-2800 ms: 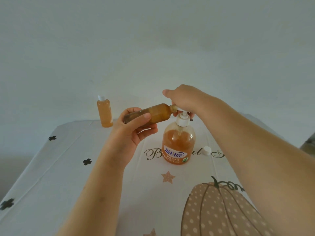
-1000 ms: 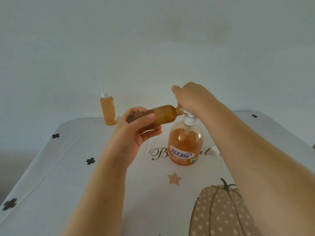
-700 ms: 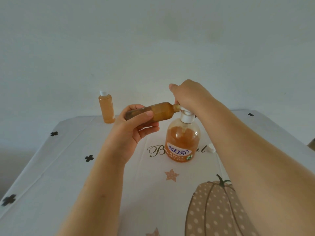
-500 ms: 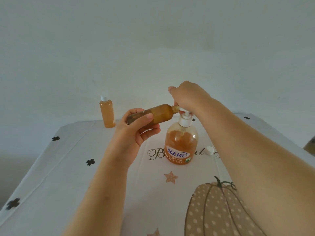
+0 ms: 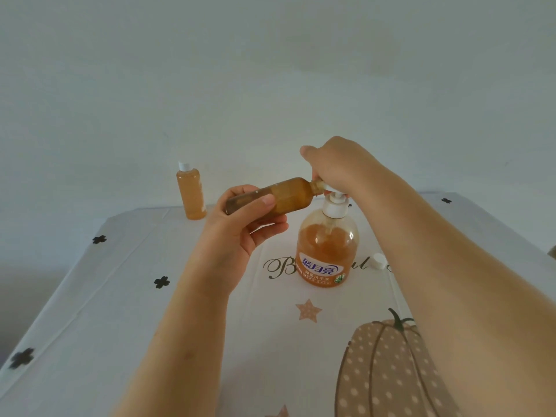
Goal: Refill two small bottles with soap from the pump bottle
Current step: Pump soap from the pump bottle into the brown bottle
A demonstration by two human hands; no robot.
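Pump bottle [image 5: 327, 251] head (small bottle [image 5: 288, 197] mouth too) hidden under right hand [image 5: 340, 167]

I have the table [image 5: 120, 296] filling the lower half of the frame, with the wall [image 5: 270, 70] behind it across the top. The pump bottle [image 5: 327, 251] stands upright on the table just right of centre. At centre the left hand [image 5: 240, 224] holds a small bottle [image 5: 282, 197] above the table, tipped nearly on its side, its mouth pointing right at the pump spout. The right hand [image 5: 340, 167] sits over the pump head, directly above the pump bottle. The other small bottle [image 5: 191, 194] stands at the table's far edge, left of centre, well apart. A cap [image 5: 378, 261] lies on the table between the pump bottle and the right forearm.
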